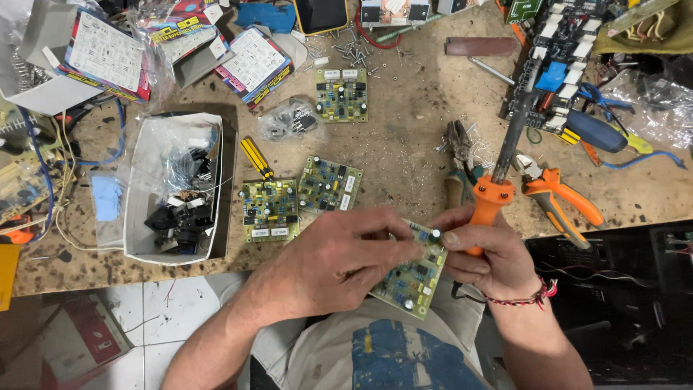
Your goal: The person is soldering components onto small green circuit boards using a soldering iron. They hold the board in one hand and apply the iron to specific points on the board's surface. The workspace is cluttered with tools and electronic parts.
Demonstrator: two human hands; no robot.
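Circuit board pinched in left hand grip off the bench front edge, right hand grip wrapped around orange-handled soldering iron, thumb touching board, orange cutters just beside.

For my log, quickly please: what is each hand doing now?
Left hand: fingers closed on the green circuit board.
Right hand: closed on the orange-handled soldering iron, thumb touching the board.

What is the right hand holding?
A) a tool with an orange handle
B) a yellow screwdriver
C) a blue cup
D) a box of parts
A: the right hand wraps around the orange handle of a soldering iron, whose dark shaft points up across the workbench, while the left hand rests on a green circuit board.
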